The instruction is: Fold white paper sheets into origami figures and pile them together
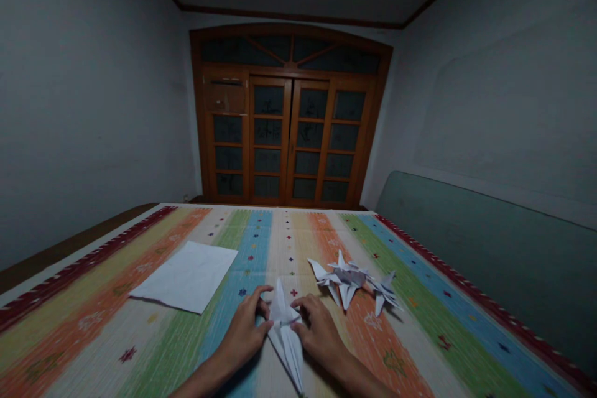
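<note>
A long, pointed piece of folded white paper [288, 345] lies between my hands near the front of the table, one tip toward me and one away. My left hand [252, 323] grips its left edge, with the thumb against the fold and the fingers curled. On the opposite side, my right hand [317, 326] has its thumb and curled fingers closed on the right flap. The undersides of the fingers are partly hidden.
Flat white paper [186, 277] lies to the left. Several spiky folded paper pieces [352, 280] sit together at the right. A striped cloth [163, 348] covers the table. Beyond stand wooden glazed doors [290, 137]; a pale green panel [466, 236] runs along the right.
</note>
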`<action>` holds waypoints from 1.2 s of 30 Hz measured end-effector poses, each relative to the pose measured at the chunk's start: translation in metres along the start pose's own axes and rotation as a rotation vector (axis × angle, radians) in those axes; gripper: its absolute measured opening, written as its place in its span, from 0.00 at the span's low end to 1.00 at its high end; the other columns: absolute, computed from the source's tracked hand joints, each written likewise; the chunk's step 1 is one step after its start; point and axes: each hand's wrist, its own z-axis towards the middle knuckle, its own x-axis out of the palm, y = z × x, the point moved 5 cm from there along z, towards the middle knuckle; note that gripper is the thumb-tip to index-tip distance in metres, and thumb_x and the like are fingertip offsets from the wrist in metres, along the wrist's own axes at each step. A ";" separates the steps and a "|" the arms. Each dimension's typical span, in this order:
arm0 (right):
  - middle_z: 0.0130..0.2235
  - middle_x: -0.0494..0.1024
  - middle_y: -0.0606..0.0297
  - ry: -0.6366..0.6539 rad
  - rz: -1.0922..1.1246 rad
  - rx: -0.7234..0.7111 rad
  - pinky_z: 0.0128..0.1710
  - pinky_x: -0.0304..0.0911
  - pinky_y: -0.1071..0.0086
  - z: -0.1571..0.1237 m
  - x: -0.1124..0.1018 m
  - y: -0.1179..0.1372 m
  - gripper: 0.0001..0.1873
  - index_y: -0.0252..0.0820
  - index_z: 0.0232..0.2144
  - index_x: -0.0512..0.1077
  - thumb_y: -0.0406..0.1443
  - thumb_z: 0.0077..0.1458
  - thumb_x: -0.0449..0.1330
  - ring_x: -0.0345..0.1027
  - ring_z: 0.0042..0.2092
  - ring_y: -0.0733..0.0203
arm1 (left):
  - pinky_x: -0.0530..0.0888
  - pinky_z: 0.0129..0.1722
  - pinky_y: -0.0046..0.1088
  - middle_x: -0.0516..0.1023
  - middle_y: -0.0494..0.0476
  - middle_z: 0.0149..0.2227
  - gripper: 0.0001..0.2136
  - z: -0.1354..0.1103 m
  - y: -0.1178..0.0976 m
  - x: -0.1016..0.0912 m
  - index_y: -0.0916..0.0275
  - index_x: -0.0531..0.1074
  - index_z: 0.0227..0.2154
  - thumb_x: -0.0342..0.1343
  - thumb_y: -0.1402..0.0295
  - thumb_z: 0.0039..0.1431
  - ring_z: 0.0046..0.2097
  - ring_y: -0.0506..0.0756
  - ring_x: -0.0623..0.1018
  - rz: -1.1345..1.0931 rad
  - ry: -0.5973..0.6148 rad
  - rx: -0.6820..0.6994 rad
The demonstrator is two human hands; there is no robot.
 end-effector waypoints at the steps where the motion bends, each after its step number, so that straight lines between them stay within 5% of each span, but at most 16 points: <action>1: 0.38 0.78 0.60 0.004 -0.004 0.004 0.44 0.64 0.65 0.001 0.000 0.000 0.19 0.40 0.38 0.75 0.26 0.41 0.59 0.71 0.41 0.52 | 0.70 0.47 0.34 0.75 0.48 0.31 0.29 0.001 0.000 0.001 0.61 0.70 0.53 0.57 0.78 0.44 0.39 0.58 0.78 -0.009 0.009 0.001; 13: 0.27 0.73 0.69 0.054 -0.066 -0.005 0.36 0.54 0.70 0.004 0.003 0.009 0.07 0.38 0.21 0.75 0.32 0.45 0.70 0.64 0.34 0.59 | 0.69 0.38 0.30 0.77 0.51 0.30 0.07 -0.002 -0.015 0.003 0.60 0.73 0.35 0.56 0.73 0.51 0.35 0.57 0.75 -0.027 0.110 0.053; 19: 0.30 0.79 0.65 0.065 0.079 -0.027 0.37 0.58 0.69 0.006 0.002 0.024 0.04 0.38 0.27 0.81 0.34 0.47 0.70 0.69 0.34 0.57 | 0.68 0.37 0.29 0.77 0.51 0.30 0.08 -0.007 -0.024 0.010 0.61 0.74 0.39 0.58 0.71 0.55 0.34 0.57 0.75 0.005 0.177 0.098; 27: 0.25 0.78 0.66 0.031 0.225 0.032 0.31 0.58 0.71 0.008 0.004 0.011 0.07 0.36 0.24 0.79 0.31 0.49 0.61 0.69 0.30 0.58 | 0.70 0.42 0.31 0.80 0.54 0.36 0.15 -0.008 -0.015 0.016 0.60 0.74 0.46 0.59 0.72 0.54 0.39 0.58 0.77 0.097 0.228 0.095; 36: 0.25 0.77 0.65 0.019 0.362 0.051 0.30 0.63 0.70 0.007 0.006 0.013 0.08 0.37 0.23 0.76 0.35 0.48 0.59 0.68 0.30 0.57 | 0.66 0.48 0.37 0.75 0.55 0.37 0.06 -0.009 -0.022 0.015 0.59 0.76 0.33 0.65 0.71 0.50 0.45 0.62 0.72 0.248 0.169 0.079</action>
